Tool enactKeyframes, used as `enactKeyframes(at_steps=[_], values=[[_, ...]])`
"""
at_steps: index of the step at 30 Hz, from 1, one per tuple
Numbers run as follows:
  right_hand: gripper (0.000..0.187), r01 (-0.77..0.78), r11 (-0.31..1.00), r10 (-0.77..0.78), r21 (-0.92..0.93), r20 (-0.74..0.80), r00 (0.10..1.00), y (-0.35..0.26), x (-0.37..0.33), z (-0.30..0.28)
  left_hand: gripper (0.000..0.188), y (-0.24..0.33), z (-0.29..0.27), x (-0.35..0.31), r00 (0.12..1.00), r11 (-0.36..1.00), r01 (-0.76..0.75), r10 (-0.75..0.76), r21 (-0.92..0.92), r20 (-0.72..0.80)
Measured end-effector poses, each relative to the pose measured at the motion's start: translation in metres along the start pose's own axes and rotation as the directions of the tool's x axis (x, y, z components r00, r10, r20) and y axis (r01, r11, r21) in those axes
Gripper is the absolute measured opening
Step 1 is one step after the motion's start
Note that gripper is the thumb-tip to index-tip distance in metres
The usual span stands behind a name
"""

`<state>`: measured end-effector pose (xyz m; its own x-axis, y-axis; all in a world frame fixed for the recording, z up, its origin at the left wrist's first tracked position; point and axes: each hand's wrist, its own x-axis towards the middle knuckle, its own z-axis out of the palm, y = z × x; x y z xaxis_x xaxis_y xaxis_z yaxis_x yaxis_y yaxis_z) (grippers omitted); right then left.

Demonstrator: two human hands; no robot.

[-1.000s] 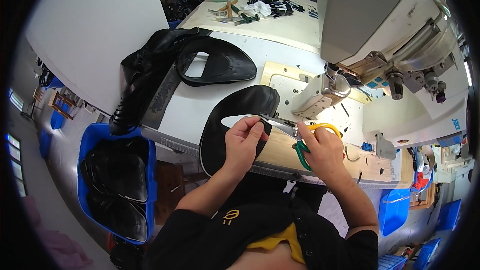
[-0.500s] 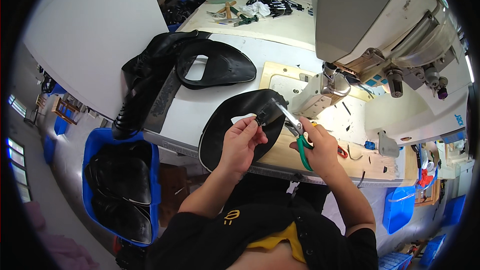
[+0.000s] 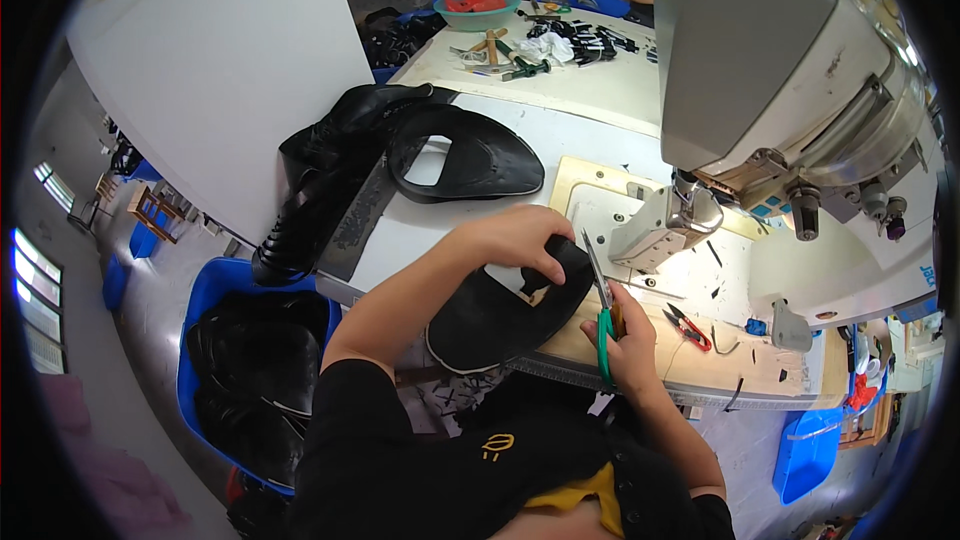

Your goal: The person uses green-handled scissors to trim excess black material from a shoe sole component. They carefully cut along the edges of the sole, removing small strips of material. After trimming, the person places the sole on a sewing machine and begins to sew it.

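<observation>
A black shoe upper [image 3: 480, 325] with an opening in it lies at the table's front edge. My left hand [image 3: 522, 240] reaches across and grips its far side, thumb on the near face; the fingertips behind the edge are partly hidden. My right hand [image 3: 632, 342] holds green-handled scissors [image 3: 605, 332], blades pointing away from me along the upper's right edge. Whether the blades touch that edge I cannot tell. Another black shoe upper [image 3: 500, 162] lies flat farther back, beside a heap of black uppers [image 3: 295, 205].
A large sewing machine [image 3: 770, 70] fills the right side, its metal arm [image 3: 650, 230] close behind the scissors. Red-handled snips [image 3: 688, 330] lie to the right. A blue bin [image 3: 190, 360] with black uppers stands at lower left. Tools and a green basin [image 3: 475, 16] are at the back.
My left hand has shifted from the upper's opening to its far edge and turned the piece. The scissors have swung upright beside its right edge. The whole view has shifted slightly.
</observation>
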<state>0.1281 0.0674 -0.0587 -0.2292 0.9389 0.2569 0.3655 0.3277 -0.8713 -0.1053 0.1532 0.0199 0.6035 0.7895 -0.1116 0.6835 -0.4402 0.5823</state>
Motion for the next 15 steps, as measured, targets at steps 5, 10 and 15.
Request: enactKeyframes(at_steps=[5, 10, 15], values=[[0.064, 0.018, 0.999, -0.017, -0.028, 0.028, 0.999, 0.011, 0.004, -0.007, 0.037, 0.009, 0.004, -0.047, 0.956, 0.981, 0.070, -0.014, 0.181, -0.293], [0.062, 0.015, 0.999, -0.011, -0.032, 0.097, 0.995, 0.009, 0.007, -0.004, 0.032, -0.055, 0.008, -0.124, 0.690, 0.837, 0.465, -0.138, 0.289, -0.710], [0.062, 0.126, 0.992, -0.123, -0.032, 0.071, 0.990, 0.015, 0.008, -0.001, 0.024, -0.125, 0.009, -0.180, 0.389, 0.587, 0.799, -0.336, 0.132, -0.858]])
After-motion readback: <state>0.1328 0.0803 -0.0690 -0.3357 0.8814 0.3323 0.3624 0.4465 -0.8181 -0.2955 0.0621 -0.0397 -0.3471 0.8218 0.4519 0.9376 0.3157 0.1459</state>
